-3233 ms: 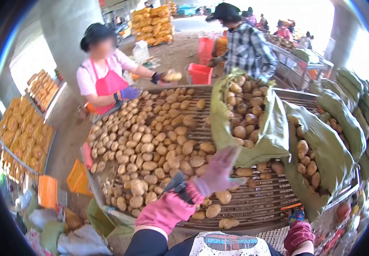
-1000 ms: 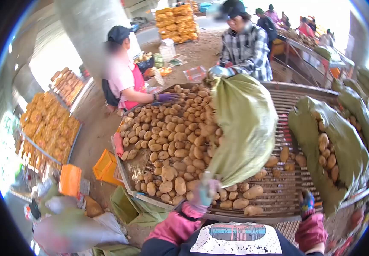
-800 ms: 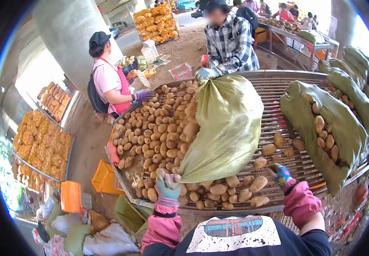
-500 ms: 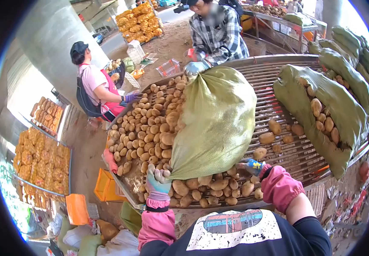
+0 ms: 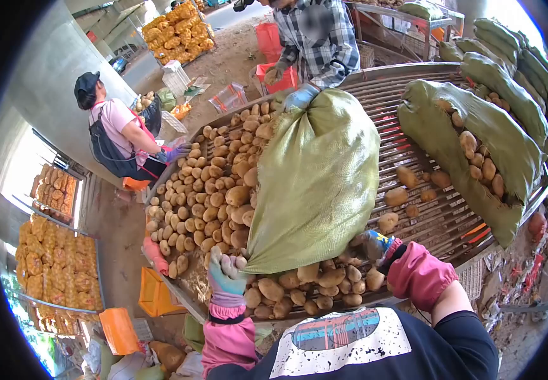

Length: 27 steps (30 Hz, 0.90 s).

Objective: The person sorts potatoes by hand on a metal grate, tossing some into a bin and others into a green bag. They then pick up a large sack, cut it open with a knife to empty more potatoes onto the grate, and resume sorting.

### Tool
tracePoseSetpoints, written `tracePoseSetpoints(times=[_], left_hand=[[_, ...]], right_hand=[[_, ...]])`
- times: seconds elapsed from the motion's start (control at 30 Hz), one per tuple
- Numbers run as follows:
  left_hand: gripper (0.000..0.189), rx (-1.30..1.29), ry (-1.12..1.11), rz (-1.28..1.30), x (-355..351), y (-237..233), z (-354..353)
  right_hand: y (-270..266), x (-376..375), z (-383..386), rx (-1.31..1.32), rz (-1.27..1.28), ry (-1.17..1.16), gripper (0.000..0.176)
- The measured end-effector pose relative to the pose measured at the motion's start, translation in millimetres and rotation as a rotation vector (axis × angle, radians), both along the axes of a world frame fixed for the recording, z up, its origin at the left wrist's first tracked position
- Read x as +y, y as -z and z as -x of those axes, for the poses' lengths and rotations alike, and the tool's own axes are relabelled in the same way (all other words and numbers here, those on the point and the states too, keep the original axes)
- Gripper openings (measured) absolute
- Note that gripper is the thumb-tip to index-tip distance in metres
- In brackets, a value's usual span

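Observation:
A large green woven sack (image 5: 318, 183) lies across the slatted metal sorting table (image 5: 391, 142), with potatoes (image 5: 207, 196) spread out to its left and along its near edge. My left hand (image 5: 226, 272), in a light blue and grey glove, is closed on the sack's near left corner. At the near right corner is my right hand (image 5: 374, 246), gloved in blue with a yellow flower, its fingers curled at the sack's edge and partly hidden. Across the table, a co-worker's blue-gloved hand (image 5: 302, 97) holds the sack's far end.
An opened green sack of potatoes (image 5: 477, 155) lies at the right, beside more stacked sacks (image 5: 515, 101). Another person (image 5: 122, 130) stands at the table's left end. Orange crates (image 5: 156, 292) and bagged potatoes (image 5: 58, 263) stand on the floor at left.
My view has shifted slightly, so the scene sits a little higher and further left. The co-worker's other hand has come away from the sack and is now off to its left, holding a potato.

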<state>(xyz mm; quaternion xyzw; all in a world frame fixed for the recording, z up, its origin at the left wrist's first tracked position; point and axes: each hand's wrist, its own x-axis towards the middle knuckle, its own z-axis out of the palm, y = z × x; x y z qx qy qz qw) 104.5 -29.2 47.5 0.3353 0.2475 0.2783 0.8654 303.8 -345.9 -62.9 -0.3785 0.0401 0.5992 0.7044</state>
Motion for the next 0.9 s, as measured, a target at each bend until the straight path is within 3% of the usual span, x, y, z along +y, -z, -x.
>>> tracePoseSetpoints(times=[0.1, 0.23, 0.27, 0.33, 0.43, 0.5, 0.57, 0.63, 0.7, 0.73, 0.8, 0.9], left_hand=[[0.043, 0.021, -0.037, 0.053, 37, 29, -21], [0.030, 0.122, -0.025, 0.065, 79, 66, -48], [0.033, 0.386, -0.193, 0.032, 78, 59, -68], [0.005, 0.360, -0.065, -0.307, 131, 129, -67], [0.018, 0.270, -0.059, -0.345, 147, 133, -85], [0.016, 0.465, -0.256, -0.111, 134, 85, -123], [0.017, 0.476, -0.228, -0.181, 140, 76, -138], [0.021, 0.533, -0.266, -0.153, 144, 64, -154], [0.021, 0.592, -0.278, -0.171, 182, 114, -152], [0.022, 0.605, -0.266, -0.171, 188, 129, -154], [0.024, 0.553, -0.244, -0.179, 169, 115, -158], [0.040, 0.544, -0.256, -0.216, 195, 148, -128]], right_hand=[[-22, -2, 2, -0.148, 0.147, -0.002, 0.031], [-57, 11, 7, -0.245, 0.289, 0.042, 0.025], [-60, 17, 6, -0.312, 0.362, 0.027, 0.027], [-79, 32, 5, -0.440, 0.426, -0.025, 0.033], [-87, 49, -5, -0.652, 0.407, -0.139, 0.045], [-57, 53, -12, -0.860, 0.341, -0.162, 0.049], [-74, 55, -22, -0.942, 0.331, -0.276, 0.048], [-45, 51, -18, -0.495, 0.111, -0.128, 0.044], [-26, 41, -26, -0.052, 0.099, -0.150, 0.045], [-32, 40, -30, 0.047, 0.053, -0.219, 0.049], [-53, 52, -23, -0.047, -0.018, -0.156, 0.050], [-47, 63, -13, -0.313, -0.064, -0.013, 0.052]])
